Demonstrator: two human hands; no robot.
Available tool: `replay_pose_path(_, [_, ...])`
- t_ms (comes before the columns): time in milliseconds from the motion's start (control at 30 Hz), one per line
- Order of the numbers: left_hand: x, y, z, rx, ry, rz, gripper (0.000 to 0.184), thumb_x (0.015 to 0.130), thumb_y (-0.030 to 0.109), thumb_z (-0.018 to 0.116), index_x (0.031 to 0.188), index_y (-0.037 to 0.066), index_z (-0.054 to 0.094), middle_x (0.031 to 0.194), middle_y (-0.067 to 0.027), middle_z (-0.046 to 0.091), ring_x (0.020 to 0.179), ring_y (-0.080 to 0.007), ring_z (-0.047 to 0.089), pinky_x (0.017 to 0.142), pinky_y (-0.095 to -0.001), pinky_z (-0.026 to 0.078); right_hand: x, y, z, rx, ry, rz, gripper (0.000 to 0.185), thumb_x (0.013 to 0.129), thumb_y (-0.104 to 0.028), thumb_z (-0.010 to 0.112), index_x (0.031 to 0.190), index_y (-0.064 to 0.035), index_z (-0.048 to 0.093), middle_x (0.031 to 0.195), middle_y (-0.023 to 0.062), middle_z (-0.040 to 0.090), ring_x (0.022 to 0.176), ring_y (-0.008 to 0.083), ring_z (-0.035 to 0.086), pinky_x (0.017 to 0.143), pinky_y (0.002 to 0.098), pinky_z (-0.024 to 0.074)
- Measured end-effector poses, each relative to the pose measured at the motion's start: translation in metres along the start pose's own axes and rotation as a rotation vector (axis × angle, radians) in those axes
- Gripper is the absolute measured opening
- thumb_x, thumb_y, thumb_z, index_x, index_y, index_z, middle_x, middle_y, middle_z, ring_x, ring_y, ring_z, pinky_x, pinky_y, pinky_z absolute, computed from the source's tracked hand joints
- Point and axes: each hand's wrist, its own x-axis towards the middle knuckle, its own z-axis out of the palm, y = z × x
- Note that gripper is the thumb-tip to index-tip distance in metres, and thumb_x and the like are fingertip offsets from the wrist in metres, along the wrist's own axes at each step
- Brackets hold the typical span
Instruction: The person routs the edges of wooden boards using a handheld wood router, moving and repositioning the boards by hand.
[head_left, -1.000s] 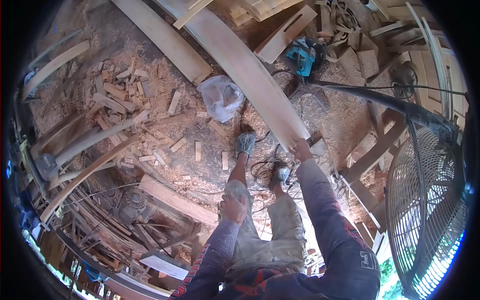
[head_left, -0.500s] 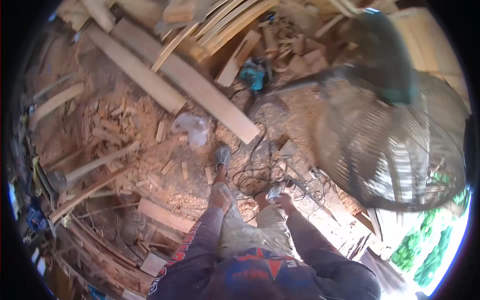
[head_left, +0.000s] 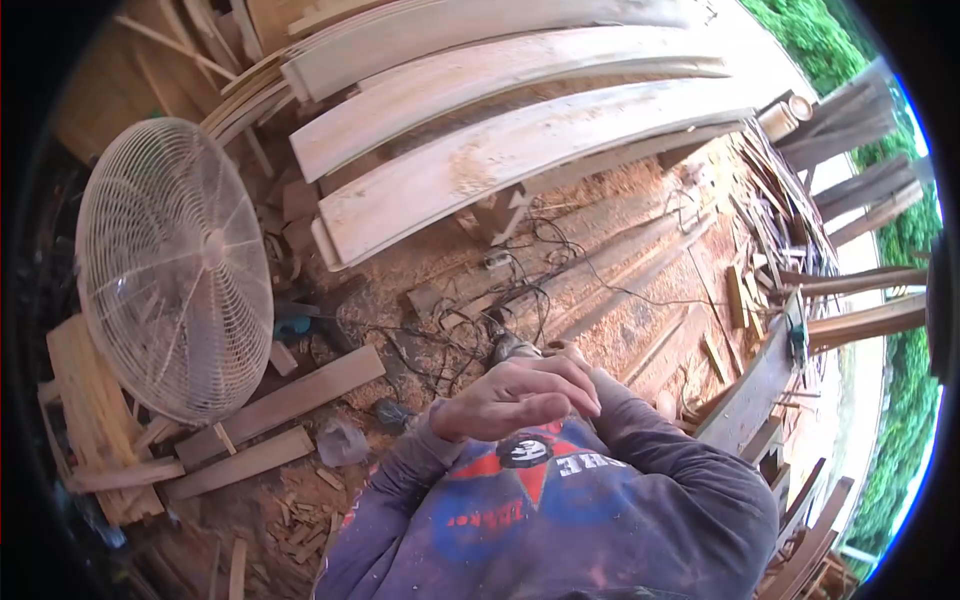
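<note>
My left hand (head_left: pixel 520 397) is raised in front of my chest, reaching across toward my right sleeve. Its fingers are stretched out and nothing shows in them. Just beyond it, mostly covered by the left hand, a small part of my right hand (head_left: pixel 566 350) shows; its fingers cannot be made out. Black cables (head_left: pixel 545 290) lie tangled on the floor past both hands. A shoe (head_left: pixel 514 347) is visible close to the right hand. My dusty printed shirt (head_left: pixel 560 500) is below the hands.
Long curved boards (head_left: pixel 500 165) lie side by side ahead. A large fan (head_left: pixel 175 270) stands at left, near flat planks (head_left: pixel 290 395) and a plastic bag (head_left: pixel 342 442). Sawdust and wood scraps cover the floor (head_left: pixel 620 310). A grey beam (head_left: pixel 750 390) and stacked timber are at right.
My view has swung to the right, so the fan now appears at left and the curved boards fill the front. Both hands have come up from beside my legs, the left crossing over.
</note>
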Motion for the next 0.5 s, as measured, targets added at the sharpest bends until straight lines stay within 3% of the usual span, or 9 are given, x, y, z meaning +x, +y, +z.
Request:
replay_pose_path(33, [0.05,0.02,0.011,-0.074,-0.215,0.18,0.058,0.104,0.045,0.054,0.116,-0.011,0.068,0.122,-0.0238,0.062,0.114,-0.0344,0.06,0.101,-0.0463,0.046,-0.017,-0.004,-0.032,-0.009,0.103,0.026,0.057,0.088,-0.029,0.076,0.133,0.0029,0.061,0.11,0.0178,0.073,0.097,0.0214,0.071,0.082,0.0322,0.0565])
replay_pose_path(67, [0.095,0.024,0.035,-0.186,-0.361,0.403,0.073,0.1,0.056,0.054,0.116,-0.013,0.067,0.126,-0.0273,0.059,0.115,-0.0369,0.058,0.1,-0.0499,0.045,-0.059,-0.034,-0.06,0.09,0.252,0.2,0.055,0.088,-0.027,0.076,0.131,0.0035,0.062,0.109,0.0166,0.073,0.096,0.0212,0.07,0.081,0.0329,0.056])
replay_pose_path(200, [0.215,0.031,0.133,-0.762,-0.577,0.311,0.063,0.101,0.049,0.057,0.106,-0.012,0.069,0.125,-0.0279,0.059,0.109,-0.0358,0.059,0.087,-0.0479,0.05,-0.139,0.02,-0.162,0.524,0.465,0.331,0.057,0.092,-0.026,0.072,0.138,0.0022,0.054,0.106,0.0093,0.068,0.087,0.019,0.066,0.07,0.0331,0.0533])
replay_pose_path(233, [0.242,0.014,0.162,-0.732,-0.36,0.645,0.057,0.1,0.043,0.062,0.107,-0.012,0.07,0.116,-0.0268,0.061,0.102,-0.0342,0.061,0.085,-0.0427,0.05,-0.16,0.035,-0.179,0.561,0.547,0.345,0.056,0.091,-0.025,0.072,0.137,0.001,0.054,0.105,0.0098,0.068,0.086,0.0201,0.066,0.07,0.0324,0.0536])
replay_pose_path(333, [0.287,-0.008,0.187,-0.764,-0.071,0.86,0.045,0.098,0.03,0.069,0.104,-0.014,0.071,0.097,-0.0215,0.066,0.088,-0.0312,0.064,0.081,-0.0392,0.05,-0.172,0.195,-0.199,0.947,0.649,0.359,0.037,0.091,-0.018,0.07,0.124,-0.0046,0.06,0.083,0.0046,0.065,0.059,0.0169,0.06,0.044,0.0326,0.0446])
replay_pose_path(400, [0.313,-0.024,0.182,-0.848,-0.181,0.688,0.041,0.099,0.027,0.067,0.101,-0.013,0.072,0.093,-0.0201,0.067,0.084,-0.0296,0.064,0.075,-0.0377,0.051,-0.187,0.224,-0.173,0.53,0.856,0.568,0.026,0.095,-0.014,0.06,0.12,-0.005,0.061,0.08,0.0032,0.062,0.056,0.0163,0.056,0.041,0.032,0.0407])
replay_pose_path(500, [0.352,-0.047,0.178,-0.904,-0.273,0.555,0.038,0.1,0.024,0.065,0.097,-0.013,0.072,0.09,-0.0202,0.066,0.081,-0.028,0.064,0.07,-0.0355,0.051,-0.202,0.216,-0.13,0.865,0.839,0.574,0.024,0.098,-0.015,0.052,0.118,-0.0057,0.061,0.081,0.0036,0.061,0.056,0.0167,0.056,0.043,0.0302,0.0409])
